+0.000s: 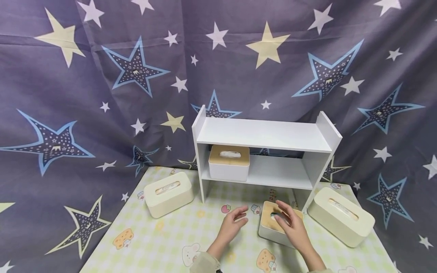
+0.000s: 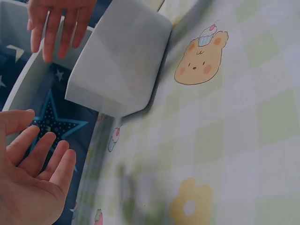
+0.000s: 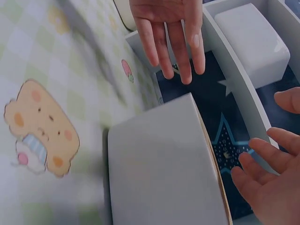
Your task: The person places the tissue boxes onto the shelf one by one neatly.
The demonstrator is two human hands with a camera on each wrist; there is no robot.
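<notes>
A white tissue box (image 1: pixel 269 232) with a wooden lid stands on the table in front of the shelf. Over its lid hovers my right hand (image 1: pixel 293 226), fingers loosely bent and nothing held. In the right wrist view this hand (image 3: pixel 276 173) shows relaxed fingers beside the box (image 3: pixel 159 164). To the left of the box, my left hand (image 1: pixel 229 228) is raised above the cloth with its fingers spread loosely. The left wrist view shows its palm (image 2: pixel 35 183) holding nothing. A second wooden-lidded tissue box (image 1: pixel 228 170) sits at the left of the middle shelf board.
The white two-board shelf (image 1: pixel 263 134) stands at the back of the table. Cream tissue boxes lie on either side, one on the left (image 1: pixel 170 201) and one on the right (image 1: pixel 338 223). A checked cloth (image 1: pixel 143 242) covers the table, and a starry curtain (image 1: pixel 232 76) hangs behind.
</notes>
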